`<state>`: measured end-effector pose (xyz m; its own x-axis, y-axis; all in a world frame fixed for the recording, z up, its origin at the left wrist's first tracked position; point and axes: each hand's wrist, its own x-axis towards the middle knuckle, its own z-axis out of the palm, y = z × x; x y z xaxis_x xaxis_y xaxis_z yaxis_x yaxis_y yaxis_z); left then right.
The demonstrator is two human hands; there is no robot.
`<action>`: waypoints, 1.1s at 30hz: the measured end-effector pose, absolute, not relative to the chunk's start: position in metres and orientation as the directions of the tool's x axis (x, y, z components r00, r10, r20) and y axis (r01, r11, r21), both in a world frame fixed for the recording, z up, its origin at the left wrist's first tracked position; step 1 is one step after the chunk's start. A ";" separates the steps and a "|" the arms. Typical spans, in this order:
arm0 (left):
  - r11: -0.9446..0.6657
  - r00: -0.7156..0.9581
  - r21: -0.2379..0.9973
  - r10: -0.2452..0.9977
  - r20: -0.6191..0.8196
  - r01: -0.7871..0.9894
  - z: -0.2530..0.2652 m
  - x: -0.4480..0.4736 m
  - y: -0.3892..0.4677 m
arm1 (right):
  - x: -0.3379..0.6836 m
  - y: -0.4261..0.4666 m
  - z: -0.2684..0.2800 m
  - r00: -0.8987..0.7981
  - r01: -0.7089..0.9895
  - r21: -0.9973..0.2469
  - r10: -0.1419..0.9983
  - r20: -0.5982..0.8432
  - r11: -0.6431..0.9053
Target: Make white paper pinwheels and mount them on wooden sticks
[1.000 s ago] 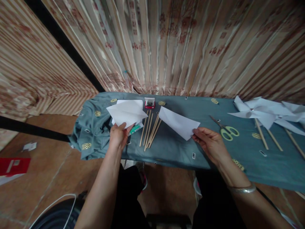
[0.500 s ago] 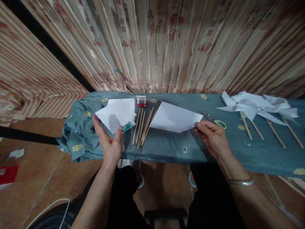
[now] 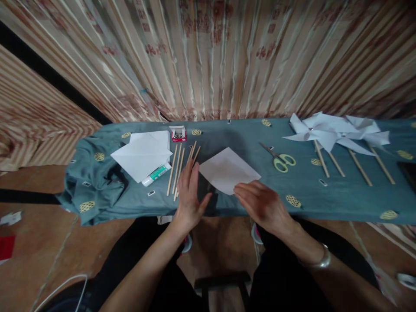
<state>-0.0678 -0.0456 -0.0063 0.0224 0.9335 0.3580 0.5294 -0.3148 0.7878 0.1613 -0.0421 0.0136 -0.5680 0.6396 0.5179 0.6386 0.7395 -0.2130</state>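
Note:
A white sheet of paper [image 3: 229,170] lies turned like a diamond in front of me, its near edge curving up a little. My right hand [image 3: 260,200] pinches that sheet at its near right edge. Fingers apart, my left hand [image 3: 190,195] holds nothing and hovers by the sheet's left corner, covering the lower part of some wooden sticks [image 3: 179,167]. Left of the sticks lie a glue stick [image 3: 156,174] with a green label and a stack of white paper [image 3: 143,151]. Scissors [image 3: 281,160] with pale green handles rest to the right of the sheet.
A small red-and-white box [image 3: 178,134] of metal pins stands behind the sticks. Several white paper pinwheels [image 3: 325,132] on sticks lie at the right of the cloth-covered table [image 3: 227,212]. A pleated curtain [image 3: 208,60] hangs along the far edge.
My left hand has left the paper stack and moved right, uncovering the glue stick. My right hand has brought the sheet down and nearer, off the scissors. The view has shifted slightly right.

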 end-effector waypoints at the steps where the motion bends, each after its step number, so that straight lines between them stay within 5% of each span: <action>1: -0.353 0.102 0.721 0.924 0.367 0.597 -0.011 -0.069 -0.046 | 0.161 -0.045 0.011 -0.589 0.633 -0.203 0.635 0.500 0.747; 6: -0.492 0.366 0.415 0.863 0.348 0.765 -0.029 -0.079 -0.044 | 0.168 -0.056 0.002 -0.620 0.602 -0.226 0.627 0.471 0.765; 10: -0.508 0.384 0.341 0.846 0.370 0.791 -0.035 -0.084 -0.038 | 0.182 -0.057 -0.006 -0.611 0.611 -0.234 0.639 0.467 0.756; 22: -0.547 0.399 0.417 0.829 0.392 0.726 -0.039 -0.078 -0.033 | 0.213 -0.050 -0.015 -0.564 0.685 -0.276 0.731 0.385 0.674; 28: -0.558 0.429 0.465 0.828 0.360 0.687 -0.039 -0.068 -0.032 | 0.235 -0.042 -0.019 -0.483 0.807 -0.189 0.810 0.333 0.559; 33: -0.496 0.408 0.616 0.865 0.291 0.612 -0.036 -0.054 -0.032 | 0.231 -0.043 -0.013 -0.443 0.809 -0.234 0.822 0.358 0.539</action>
<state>-0.0541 -0.0318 -0.0359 0.4085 0.8651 0.2912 0.6117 -0.4962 0.6161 0.2307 -0.0427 -0.0133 -0.4433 0.8217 0.3581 0.8094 0.5386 -0.2340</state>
